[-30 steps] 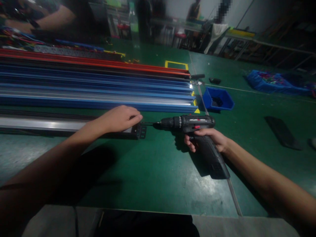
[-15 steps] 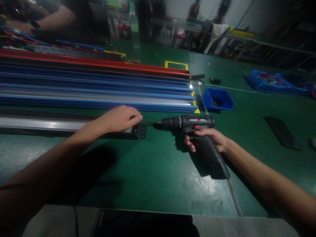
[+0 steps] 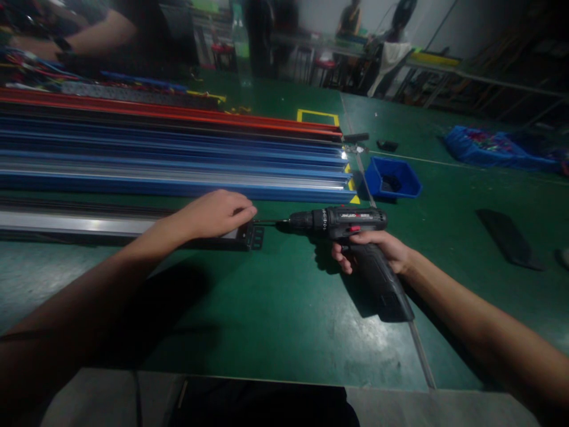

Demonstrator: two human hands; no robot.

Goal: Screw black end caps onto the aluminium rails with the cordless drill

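My right hand (image 3: 377, 249) is wrapped round the grip of a black cordless drill (image 3: 355, 220), which points left. Its long thin bit (image 3: 272, 222) reaches the end of a black and silver metal profile (image 3: 89, 224) lying on the green table. At that end a small black slotted bracket (image 3: 257, 238) sticks out. My left hand (image 3: 217, 214) lies over the profile close to its end, fingers curled down around it and partly hidden behind the hand. Whether the bit sits in a screw, I cannot tell.
Blue profiles (image 3: 178, 160) and a red one (image 3: 178, 110) lie behind. A blue bin (image 3: 393, 178) holds small dark parts. Further right are a dark flat piece (image 3: 507, 240) and blue trays (image 3: 484, 148). A person's arm (image 3: 98, 38) is at the far left.
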